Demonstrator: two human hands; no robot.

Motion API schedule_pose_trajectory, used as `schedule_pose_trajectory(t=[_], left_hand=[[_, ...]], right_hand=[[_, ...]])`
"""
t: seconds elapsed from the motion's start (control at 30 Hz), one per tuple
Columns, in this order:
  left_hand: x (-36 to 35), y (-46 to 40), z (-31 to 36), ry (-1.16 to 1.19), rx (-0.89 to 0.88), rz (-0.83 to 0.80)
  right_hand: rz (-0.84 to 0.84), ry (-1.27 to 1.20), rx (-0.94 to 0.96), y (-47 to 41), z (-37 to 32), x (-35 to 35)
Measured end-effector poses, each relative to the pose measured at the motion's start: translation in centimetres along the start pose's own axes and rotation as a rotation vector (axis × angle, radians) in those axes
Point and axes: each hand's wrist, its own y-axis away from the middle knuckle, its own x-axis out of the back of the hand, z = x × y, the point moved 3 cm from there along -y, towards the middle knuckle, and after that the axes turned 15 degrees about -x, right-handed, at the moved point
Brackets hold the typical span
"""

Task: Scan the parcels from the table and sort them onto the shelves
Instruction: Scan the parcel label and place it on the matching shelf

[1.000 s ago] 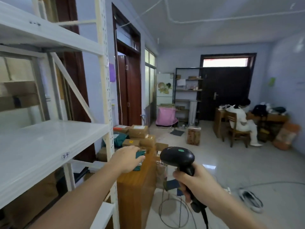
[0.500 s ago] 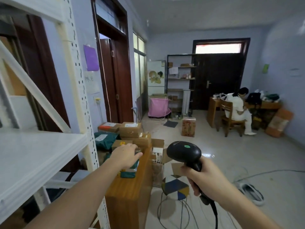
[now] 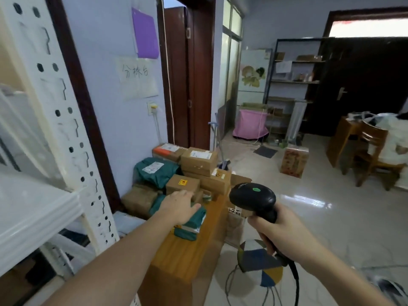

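While left hand (image 3: 179, 204) rests flat, fingers straight, on small teal plastic mailer parcel (image 3: 191, 224) at near end of wooden table (image 3: 187, 250), right hand (image 3: 279, 230) grips black handheld barcode scanner (image 3: 254, 199). Hands apart. Mailer looks soft, light, slippery; best pinched at edge or scooped underneath. Cardboard boxes (image 3: 198, 160) stacked behind.

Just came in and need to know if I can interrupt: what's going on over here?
A person is sorting parcels. Their left hand rests on a green parcel lying on the wooden table, while the right hand grips a black barcode scanner held beside it. More cardboard boxes and another green bag are piled at the table's far end. The white shelf stands to the left.
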Motion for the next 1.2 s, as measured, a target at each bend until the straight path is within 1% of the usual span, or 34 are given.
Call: schedule_pose_trajectory(t=[0.17, 0.27, 0.4, 0.5, 0.73, 0.87, 0.97, 1.1, 1.17, 1.2], left_hand=[[-2.8, -4.0, -3.4, -0.014, 0.054, 0.011], [-4.6, -6.0, -6.2, 0.039, 0.145, 0.028], [-6.7, -8.9, -10.1, 0.091, 0.238, -0.005], [-8.5, -11.0, -12.9, 0.123, 0.33, 0.004], [-13.1, -13.7, -17.9, 0.26, 0.539, 0.01], [-16.6, -14.3, -18.6, 0.334, 0.702, -0.005], [-18.8, -14.9, -18.2, 0.423, 0.864, 0.013], [-21.8, -15.1, -16.6, 0.63, 1.11, 0.141], [-23.4, -15.3, -15.8, 0.721, 1.229, 0.242], [-24.2, -15.6, -15.5, 0.785, 1.283, 0.269]], right_hand=[[-0.085, 0.1, 0.009, -8.6, -0.9, -0.5], [-0.157, 0.127, 0.01, -13.4, -1.4, -1.7], [-0.212, 0.147, 0.018, -19.5, -2.0, -3.6], [-0.249, 0.17, 0.024, -23.7, -2.1, -4.7], [-0.358, 0.224, -0.025, -31.6, -2.4, -6.1], [-0.41, 0.261, -0.058, -35.9, -2.2, -6.8], [-0.471, 0.302, -0.047, -39.3, -1.8, -7.4], [-0.541, 0.381, 0.003, -42.9, -1.1, -8.0], [-0.59, 0.382, -0.018, -44.3, -0.9, -8.3], [-0.619, 0.364, -0.042, -44.9, -0.8, -8.4]])
